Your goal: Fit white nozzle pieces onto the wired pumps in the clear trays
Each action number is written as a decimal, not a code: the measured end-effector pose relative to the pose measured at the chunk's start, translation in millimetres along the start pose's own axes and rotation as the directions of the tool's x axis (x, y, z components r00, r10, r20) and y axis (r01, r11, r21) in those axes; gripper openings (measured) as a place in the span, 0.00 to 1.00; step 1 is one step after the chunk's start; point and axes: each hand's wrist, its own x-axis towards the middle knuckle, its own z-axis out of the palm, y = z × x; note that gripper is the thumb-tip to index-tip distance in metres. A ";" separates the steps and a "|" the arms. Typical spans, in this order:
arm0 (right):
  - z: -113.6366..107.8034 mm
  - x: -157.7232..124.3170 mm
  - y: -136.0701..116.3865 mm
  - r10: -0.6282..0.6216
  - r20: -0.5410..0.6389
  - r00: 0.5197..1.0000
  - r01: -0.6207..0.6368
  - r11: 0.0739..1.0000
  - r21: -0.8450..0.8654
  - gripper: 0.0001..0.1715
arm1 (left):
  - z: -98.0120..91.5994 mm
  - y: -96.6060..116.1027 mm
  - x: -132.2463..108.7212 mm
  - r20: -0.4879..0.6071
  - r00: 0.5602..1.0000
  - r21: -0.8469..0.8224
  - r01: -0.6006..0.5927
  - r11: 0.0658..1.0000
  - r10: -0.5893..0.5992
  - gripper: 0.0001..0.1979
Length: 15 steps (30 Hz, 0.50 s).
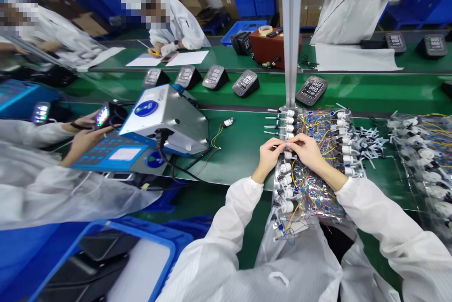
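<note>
My left hand (270,155) and my right hand (308,150) meet fingertip to fingertip over the left edge of a tray-like clear plastic sheet (310,198). Both are closed in a pinch. What they pinch is too small and covered to make out. White cylindrical parts with black ends (286,179) line that edge, above and below my fingers. Thin white strips (271,126) stick out from the upper ones. Between this row and a second row of white cylinders (346,150) lies a tangle of coloured wires (312,135) with small blue boards.
Loose white strips (370,144) lie to the right, beside another plastic sheet of parts (427,151). A metal post (291,34) rises behind my hands. Display monitors (312,90) stand on the green belt. Left are a test machine (165,118) and a co-worker's hands (84,135).
</note>
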 end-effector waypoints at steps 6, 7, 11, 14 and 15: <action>1.1 0.8 4.2 -0.006 -0.005 1.000 0.005 0.999 -0.053 0.08 | -0.8 -2.2 -0.1 0.016 1.000 -0.025 0.019 1.000 -0.019 0.08; 1.0 0.9 4.7 -0.013 -0.004 1.000 0.013 0.998 -0.064 0.08 | -1.0 -2.2 -0.2 0.027 0.999 -0.034 0.034 0.999 -0.033 0.08; 0.2 0.4 3.4 -0.031 0.019 0.999 0.032 0.997 -0.072 0.09 | -2.1 -0.6 -0.5 0.070 0.993 -0.076 0.104 0.992 -0.099 0.10; 0.7 -0.4 -0.3 0.015 0.026 1.000 -0.015 1.000 0.006 0.12 | -3.4 1.3 -0.6 0.080 0.989 -0.102 0.133 0.986 -0.125 0.11; 1.0 -0.6 -1.7 0.036 0.024 0.999 -0.036 0.999 0.032 0.13 | -3.9 1.8 -0.6 0.076 0.989 -0.099 0.131 0.986 -0.124 0.11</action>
